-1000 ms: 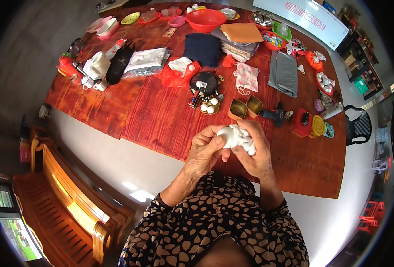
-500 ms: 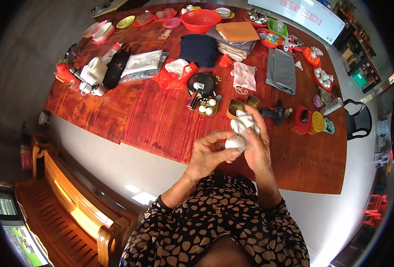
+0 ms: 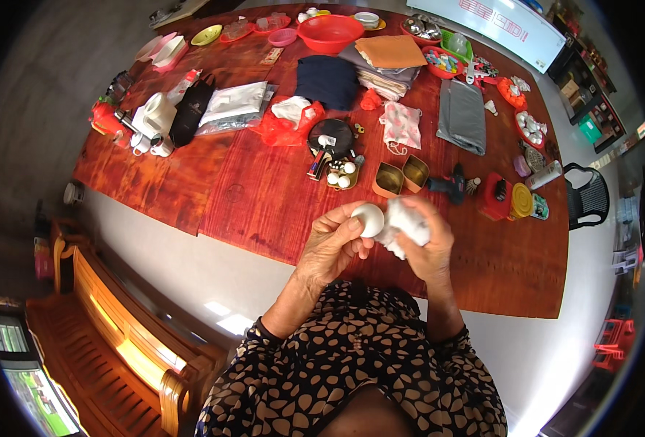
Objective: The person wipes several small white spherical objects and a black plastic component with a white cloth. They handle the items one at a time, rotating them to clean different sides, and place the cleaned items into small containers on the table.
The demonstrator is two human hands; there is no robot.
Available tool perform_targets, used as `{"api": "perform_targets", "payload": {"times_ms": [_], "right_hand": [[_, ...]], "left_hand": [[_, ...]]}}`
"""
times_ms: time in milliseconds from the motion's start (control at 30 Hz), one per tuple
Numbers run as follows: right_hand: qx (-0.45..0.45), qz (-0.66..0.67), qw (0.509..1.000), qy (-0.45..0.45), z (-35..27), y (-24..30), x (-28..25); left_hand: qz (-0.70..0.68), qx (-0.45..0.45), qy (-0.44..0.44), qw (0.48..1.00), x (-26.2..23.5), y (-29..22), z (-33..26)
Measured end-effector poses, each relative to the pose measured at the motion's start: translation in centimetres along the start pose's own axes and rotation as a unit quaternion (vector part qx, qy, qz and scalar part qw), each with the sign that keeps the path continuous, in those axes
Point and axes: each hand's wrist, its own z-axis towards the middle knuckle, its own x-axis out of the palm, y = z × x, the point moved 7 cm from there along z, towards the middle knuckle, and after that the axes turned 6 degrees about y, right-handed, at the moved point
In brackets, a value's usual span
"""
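Observation:
My left hand (image 3: 327, 244) pinches a smooth, round white thing (image 3: 370, 220) between thumb and fingers; whether it is a ball or a bulb, I cannot tell. Close beside it, my right hand (image 3: 430, 240) is closed round a crumpled white cloth (image 3: 405, 223), slightly blurred. Both hands are raised over the table's near edge. Just beyond them stand two open, gold-coloured containers (image 3: 389, 179). Left of these, a small tray holds several white balls (image 3: 342, 180), near table tennis bats (image 3: 318, 164) and a round black pan-like thing (image 3: 330, 138).
A cordless drill (image 3: 450, 185) and a red container (image 3: 494, 197) lie to the right on the red wooden table (image 3: 257, 211). Farther back are folded cloths (image 3: 388, 52), a red basin (image 3: 330, 35) and a grey folded sheet (image 3: 461, 116). A wooden bench (image 3: 111, 342) stands at lower left.
The round white thing and the cloth have come apart; before, they were touching. My left hand has lifted it away leftward and my right hand has turned over the cloth. The gold containers show more fully.

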Motion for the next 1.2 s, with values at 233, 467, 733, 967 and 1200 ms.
{"api": "perform_targets", "payload": {"times_ms": [233, 467, 733, 967, 1200], "right_hand": [[-0.065, 0.066, 0.995, 0.032, 1.9, 2.6, 0.8], [0.051, 0.168, 0.98, 0.089, 2.4, 0.7, 2.2], [-0.033, 0.004, 0.999, -0.006, 2.5, 2.4, 2.1], [-0.033, 0.026, 0.999, 0.02, 2.1, 3.4, 2.5], [-0.094, -0.076, 0.99, 0.067, 3.4, 5.6, 2.1]], "left_hand": [[0.164, 0.086, 0.001, 0.983, 1.3, -1.9, 0.0], [0.19, 0.092, -0.004, 0.977, 1.5, -2.9, -0.1], [0.223, 0.115, -0.032, 0.967, 0.7, -3.4, 0.4], [0.178, 0.149, -0.035, 0.972, 0.9, -3.8, 0.7], [0.247, 0.174, 0.002, 0.953, 1.9, -3.9, 0.0]]}}
